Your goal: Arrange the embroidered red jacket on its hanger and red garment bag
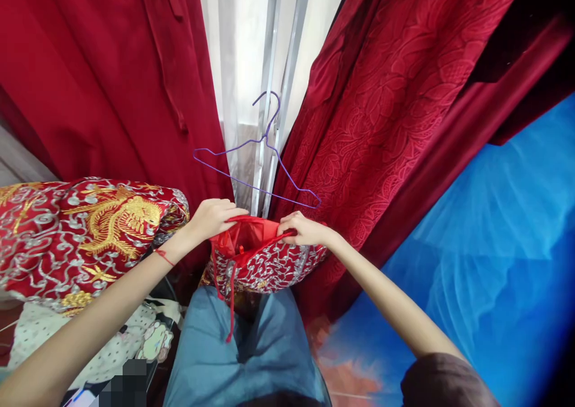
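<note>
A red embroidered skirt (278,269) with silver swirls hangs between my hands, above my lap. Its plain red waistband and lining (258,232) gape open at the top, and red ties dangle from the front. My left hand (220,218) grips the waistband at its left side. At the right side, my right hand (302,228) has its fingers closed over the same edge. Just beyond the skirt is a purple wire hanger (265,137) with nothing on it, its hook pointing up. Neither hand touches the hanger.
Another red garment (103,233) with gold and silver embroidery lies at the left. Below it are a polka-dot cloth (108,335) and dark items. Long red garments (368,108) hang ahead on both sides, and a blue gown (485,245) spreads at the right.
</note>
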A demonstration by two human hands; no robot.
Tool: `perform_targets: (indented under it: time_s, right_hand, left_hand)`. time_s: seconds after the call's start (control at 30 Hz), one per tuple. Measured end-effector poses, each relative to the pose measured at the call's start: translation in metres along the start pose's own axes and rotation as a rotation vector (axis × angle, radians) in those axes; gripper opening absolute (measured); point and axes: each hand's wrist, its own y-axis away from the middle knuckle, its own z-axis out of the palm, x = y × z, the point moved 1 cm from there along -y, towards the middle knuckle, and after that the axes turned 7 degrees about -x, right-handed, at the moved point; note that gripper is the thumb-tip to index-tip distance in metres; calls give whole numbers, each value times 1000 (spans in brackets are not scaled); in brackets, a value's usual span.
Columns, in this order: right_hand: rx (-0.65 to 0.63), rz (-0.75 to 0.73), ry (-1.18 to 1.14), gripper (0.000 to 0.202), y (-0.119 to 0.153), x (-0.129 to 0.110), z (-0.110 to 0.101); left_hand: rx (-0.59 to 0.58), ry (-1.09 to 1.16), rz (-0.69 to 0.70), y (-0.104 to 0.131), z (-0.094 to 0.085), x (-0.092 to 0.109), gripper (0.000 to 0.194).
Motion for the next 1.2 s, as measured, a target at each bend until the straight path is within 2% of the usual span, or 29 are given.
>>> perform_targets:
  time_s: [0.07,0.13,0.23,0.3,0.37,0.43,0.5,0.53,0.6,0.67,0.73,0.77,0.83,0.9,1.0,1.07,1.1,1.13,1.2]
  right_hand:
    - [112,10,-49,18,-1,0,-1]
    - [274,110,-73,21,-4,-2,-1]
    - [453,259,-92,24,-11,-6,2]
    - [511,321,-84,23,-17,-10,4]
    - [564,374,-41,22,-22,-17,3]
    - [599,406,30,23,-28,-27,0]
    - [583,421,110,28,-34,-40,-5]
    - [559,426,146,30,-37,-48,-8]
    - [499,431,197,33,-45,-61,-14]
    - [463,413,218,32,-51,-71,-18]
    - [463,376,206,28,-53,-75,-20]
    - [470,365,194,28,-52,-75,-21]
    - [469,402,189,41,-48,-71,-24]
    - [385,508,211,51,-43,-64,-32]
    - [58,574,138,37,-40,-59,-44]
    - [-137,508,11,31,-42,-61,-49]
    - [-174,473,-45,29,-43,-63,-51]
    - [-162,451,-96,28,-45,-65,-52]
    - [-21,450,-219,29,-51,-66,-56]
  left_hand:
    - [-58,69,-154,1,-3,-7,36]
    - [-191,198,-238,0,-6,-13,45]
    - [-369,466,-193,-1,-9,-19,49]
    - [-383,619,-158,-2,-13,-20,52]
    - [-433,761,-202,-2,-17,-18,59]
    - [-543,913,-294,-4,-22,-10,71]
    - [-567,956,-359,-10,-29,2,79]
    - [-528,891,-373,-14,-34,9,82]
    - [-443,609,-389,-23,-45,22,81]
    - [-455,285,-446,-31,-53,31,63]
    - [-488,95,-495,-36,-59,32,41]
    - [-480,60,-505,-36,-60,29,38]
    - [-414,52,-488,-34,-60,20,40]
    - [-355,43,-484,-31,-59,9,41]
    - [-333,-14,-520,-31,-57,-4,40]
    - [-353,-19,-555,-33,-58,-12,41]
    - [-354,-2,-579,-34,-59,-16,42]
    - [-340,33,-604,-35,-62,-21,42]
    - [-262,173,-646,-35,-67,-33,39]
